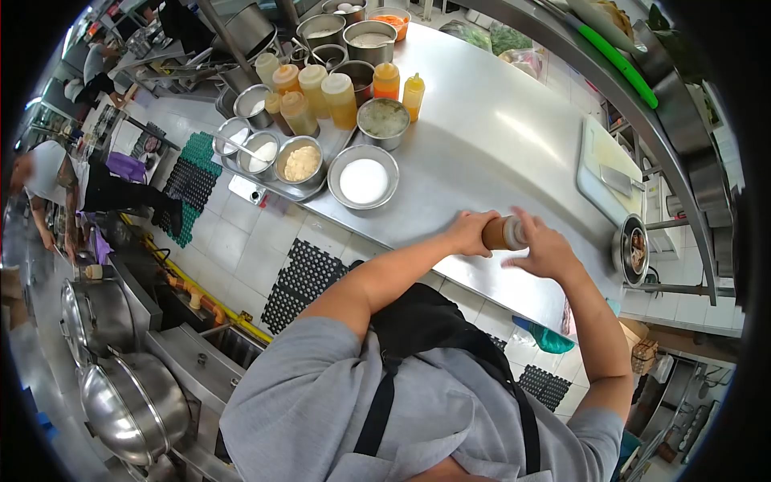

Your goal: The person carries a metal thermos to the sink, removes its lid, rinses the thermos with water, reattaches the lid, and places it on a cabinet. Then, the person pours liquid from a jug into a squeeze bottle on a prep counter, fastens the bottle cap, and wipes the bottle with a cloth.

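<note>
My left hand (472,233) is wrapped around a brown bottle (495,234) with a pale, whitish cap end (515,232), held tilted on its side above the steel table. At the cap end is my right hand (548,247), its thumb and index finger spread apart on either side of the cap. Whether the right palm touches the cap is hard to tell. To the left of my hands, a metal bowl of white granules (363,181) stands near the table's front edge.
Several squeeze bottles (340,100) and metal pots (369,42) crowd the table's left end, beside a bowl of pale yellow paste (302,163). At right lie a cutting board (596,161), a cleaver (617,180) and a metal bowl (631,250). A steel shelf (683,136) overhangs there. A co-worker (88,177) stands at left.
</note>
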Demonstrator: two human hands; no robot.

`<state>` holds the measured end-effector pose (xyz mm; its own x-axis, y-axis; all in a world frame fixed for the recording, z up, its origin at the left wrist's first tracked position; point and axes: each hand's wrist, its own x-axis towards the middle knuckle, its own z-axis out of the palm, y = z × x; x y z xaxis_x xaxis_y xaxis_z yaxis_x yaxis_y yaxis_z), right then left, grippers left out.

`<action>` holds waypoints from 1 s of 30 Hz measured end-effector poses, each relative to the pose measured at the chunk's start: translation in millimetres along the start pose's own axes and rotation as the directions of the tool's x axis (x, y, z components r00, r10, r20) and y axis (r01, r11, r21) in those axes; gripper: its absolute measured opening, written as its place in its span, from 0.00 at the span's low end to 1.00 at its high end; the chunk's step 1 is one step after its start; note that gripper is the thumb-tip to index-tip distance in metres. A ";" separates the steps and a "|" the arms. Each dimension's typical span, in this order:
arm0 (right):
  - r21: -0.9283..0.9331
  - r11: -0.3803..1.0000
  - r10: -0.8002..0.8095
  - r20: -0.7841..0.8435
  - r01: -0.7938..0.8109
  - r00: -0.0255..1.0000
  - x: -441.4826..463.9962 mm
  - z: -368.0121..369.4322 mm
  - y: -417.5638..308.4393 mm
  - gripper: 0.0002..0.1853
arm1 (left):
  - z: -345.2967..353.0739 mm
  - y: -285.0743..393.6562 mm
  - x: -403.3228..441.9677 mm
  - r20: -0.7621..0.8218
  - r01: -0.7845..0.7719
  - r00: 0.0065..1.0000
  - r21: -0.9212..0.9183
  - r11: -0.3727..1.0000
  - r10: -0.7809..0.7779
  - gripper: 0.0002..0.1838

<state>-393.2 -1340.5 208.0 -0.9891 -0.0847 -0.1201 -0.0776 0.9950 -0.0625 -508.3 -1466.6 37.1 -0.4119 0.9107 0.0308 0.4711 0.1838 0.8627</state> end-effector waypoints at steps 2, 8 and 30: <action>0.096 0.885 0.426 0.229 -0.456 0.875 11.2 4.0 -4.7 0.33 | -1.9 9.8 -6.1 -0.047 -0.031 0.998 -0.023 0.999 0.030 0.44; -0.088 0.934 -0.358 -0.242 0.347 0.902 17.1 10.8 7.8 0.36 | 4.5 15.6 -3.8 -0.092 -0.040 0.995 -0.046 0.998 0.035 0.45; 0.179 0.981 0.082 -0.001 -0.081 0.997 14.8 -7.2 -15.6 0.30 | -12.0 14.8 -1.0 0.042 0.092 0.995 0.060 0.994 -0.094 0.48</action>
<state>-407.6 -1356.9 214.4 -0.9923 -0.0027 -0.1240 0.0259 0.9732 -0.2286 -510.3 -1469.2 55.8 -0.4212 0.9041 -0.0720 0.4773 0.2885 0.8301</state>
